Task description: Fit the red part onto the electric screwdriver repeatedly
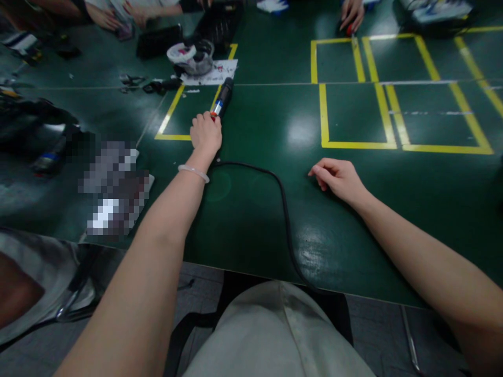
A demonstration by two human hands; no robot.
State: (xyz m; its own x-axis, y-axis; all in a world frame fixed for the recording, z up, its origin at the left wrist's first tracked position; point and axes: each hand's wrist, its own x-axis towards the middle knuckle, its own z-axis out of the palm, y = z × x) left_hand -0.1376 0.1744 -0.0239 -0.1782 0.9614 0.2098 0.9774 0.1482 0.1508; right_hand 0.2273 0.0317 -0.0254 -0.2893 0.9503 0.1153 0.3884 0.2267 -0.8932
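My left hand (206,133) is wrapped round the rear part of a dark handheld tool (225,98) with a red and blue band, which points away from me on the green table (251,220). From under that hand a black cable (283,201) curves to the right and drops over the near table edge. My right hand (338,177) rests on the table to the right of the cable, its fingers curled together, with nothing visible in them.
Yellow tape outlines (358,145) mark the table. A clear tape roll (200,57) lies on a white paper (226,70) beyond the tool. Black cases, cables and blurred-out items lie at left. Other people's hands (351,14) are at the far side; someone sits at left.
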